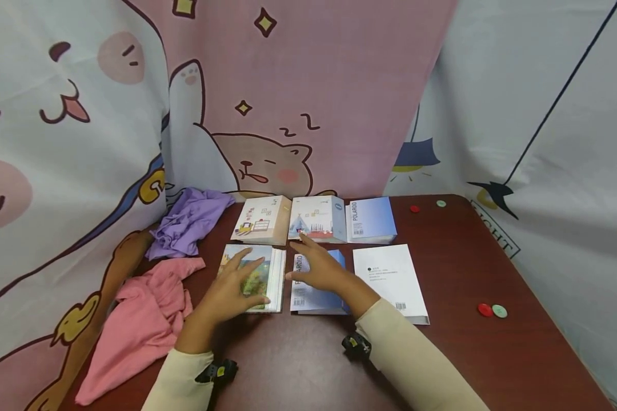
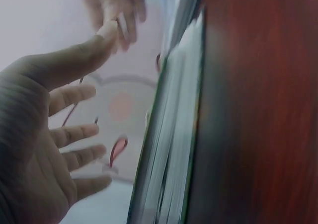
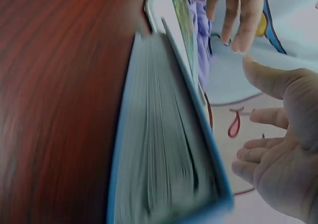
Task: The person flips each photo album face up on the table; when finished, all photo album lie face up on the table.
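Note:
Two rows of photo albums lie on the dark red-brown table. My left hand [image 1: 228, 291] hovers with spread fingers over an album with a green landscape cover [image 1: 259, 279] in the front row. Over the blue album lettered POLAROID [image 1: 316, 301] beside it, my right hand [image 1: 320, 268] is held with fingers apart. Neither hand holds anything. The right wrist view shows the thick page block [image 3: 156, 134] of the blue album, with the palm above its cover. In the left wrist view, pale page edges [image 2: 171, 134] of the landscape album stand beside the open palm.
A white album [image 1: 388, 279] ends the front row. Behind lie a white illustrated album [image 1: 257, 220], a tent-print album [image 1: 311, 214] and another blue one [image 1: 374, 217]. Purple cloth [image 1: 190, 222] and pink cloth [image 1: 144, 319] lie left; red [image 1: 485, 310] and green discs [image 1: 500, 311] lie right.

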